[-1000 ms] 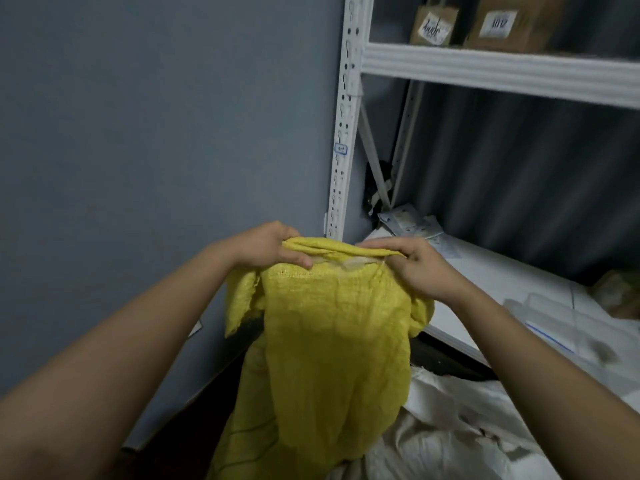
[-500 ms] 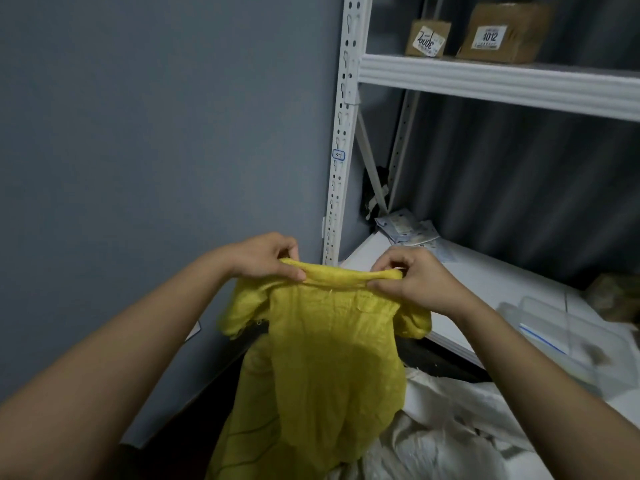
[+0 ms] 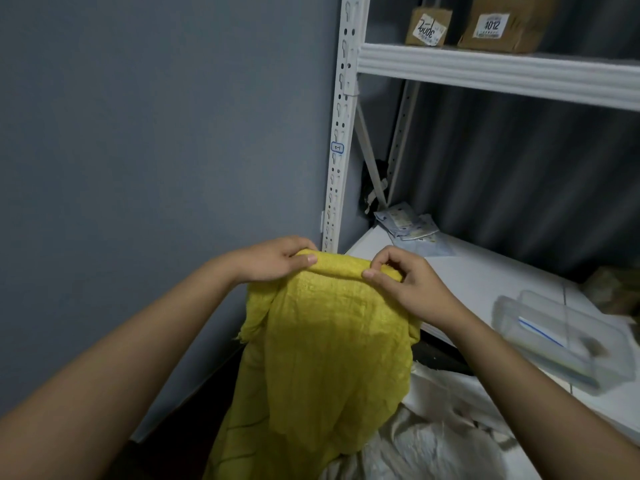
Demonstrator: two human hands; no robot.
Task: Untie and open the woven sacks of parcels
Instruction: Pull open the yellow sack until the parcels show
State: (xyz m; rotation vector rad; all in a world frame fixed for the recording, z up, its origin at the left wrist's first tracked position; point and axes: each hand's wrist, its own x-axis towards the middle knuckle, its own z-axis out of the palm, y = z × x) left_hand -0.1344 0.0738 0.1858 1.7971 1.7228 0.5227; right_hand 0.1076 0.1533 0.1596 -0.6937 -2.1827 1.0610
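Yellow woven sack (image 3: 332,358) hangs in front of the person, long axis vertical, rolled top edge up and running left-right between both hands, body drooping toward the floor. Left hand (image 3: 273,259) grips the left end of the rolled top edge, fingers (image 3: 304,244) curled over the far side, thumb on the near side. Right hand (image 3: 405,284) pinches the right end of the same edge, thumb and bent fingers closed on the fabric. The sack sits just in front of the white shelf post (image 3: 341,133), beside the grey wall (image 3: 156,133). The sack's bottom is cut off by the frame edge; its mouth is folded over, so whether it is open cannot be told, and no tie can be made out. White sacks (image 3: 433,441) lie crumpled low right, partly hidden behind the yellow one. Lower shelf (image 3: 485,271) carries a blurred clear plastic box (image 3: 561,341) and some flat packets (image 3: 408,223) at the back. Two cardboard parcels (image 3: 498,22) stand on the upper shelf (image 3: 485,69), tops cropped.
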